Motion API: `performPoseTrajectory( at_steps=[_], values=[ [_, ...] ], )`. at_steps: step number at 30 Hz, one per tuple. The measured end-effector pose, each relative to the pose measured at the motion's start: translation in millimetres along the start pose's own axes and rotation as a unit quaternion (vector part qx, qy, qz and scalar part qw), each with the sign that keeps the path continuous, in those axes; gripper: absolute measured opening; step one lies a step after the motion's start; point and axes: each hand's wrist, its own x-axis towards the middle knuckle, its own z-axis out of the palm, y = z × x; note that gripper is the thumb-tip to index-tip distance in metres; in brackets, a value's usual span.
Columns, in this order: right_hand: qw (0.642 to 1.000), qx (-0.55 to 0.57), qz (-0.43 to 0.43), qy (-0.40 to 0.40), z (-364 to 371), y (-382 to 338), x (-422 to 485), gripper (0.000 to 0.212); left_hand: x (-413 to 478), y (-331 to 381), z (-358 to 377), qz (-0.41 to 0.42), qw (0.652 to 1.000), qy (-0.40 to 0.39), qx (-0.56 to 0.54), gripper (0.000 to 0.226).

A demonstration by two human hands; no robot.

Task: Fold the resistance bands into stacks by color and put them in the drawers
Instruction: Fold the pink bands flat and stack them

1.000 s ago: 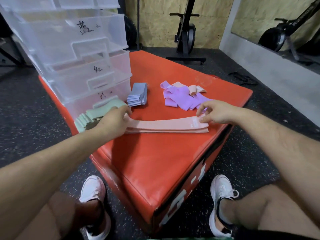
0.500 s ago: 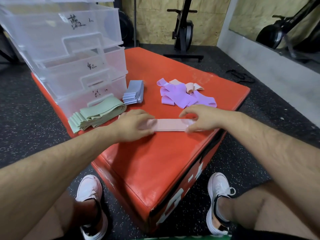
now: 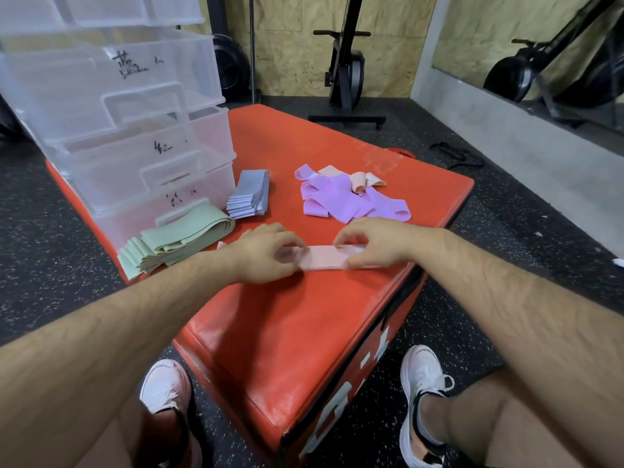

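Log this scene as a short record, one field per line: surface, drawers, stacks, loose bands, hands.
surface: red box
drawers: clear drawer unit, handwritten labels, far left on box
stacks: green stack in front of drawers, blue-grey stack beside them
loose: purple pile with peach bands mixed in
in work: pink band, lying flat under both hands
left hand: rests on band's left end, grip blurred
right hand: pinches band's right end
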Motion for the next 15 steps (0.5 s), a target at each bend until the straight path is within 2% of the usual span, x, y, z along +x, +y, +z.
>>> performPoseTrajectory(
  at_steps=[4, 8, 12, 15],
  values=[
    [0.993, 0.031, 0.033, 0.106, -13.2, 9.7, 11.1, 0.034, 24.6, 21.4, -10.3, 0.02, 0.998, 0.051, -0.013, 0.065],
    [0.979, 0.031, 0.079, 0.187, -21.4, 31.2, 34.9, 0.036, 61.2, 45.7, -15.4, 0.014, 0.992, 0.119, -0.037, 0.064],
    [0.968, 0.06, 0.149, 0.193, -20.5, 49.0, 64.0, 0.044, 100.0, 56.2, -17.7, 0.01, 0.991, 0.128, -0.027, 0.058],
    [0.966, 0.025, 0.188, 0.174, -21.5, 50.9, 87.3, 0.045, 119.9, 58.2, -17.2, 0.014, 0.99, 0.14, -0.03, 0.056]
  ],
)
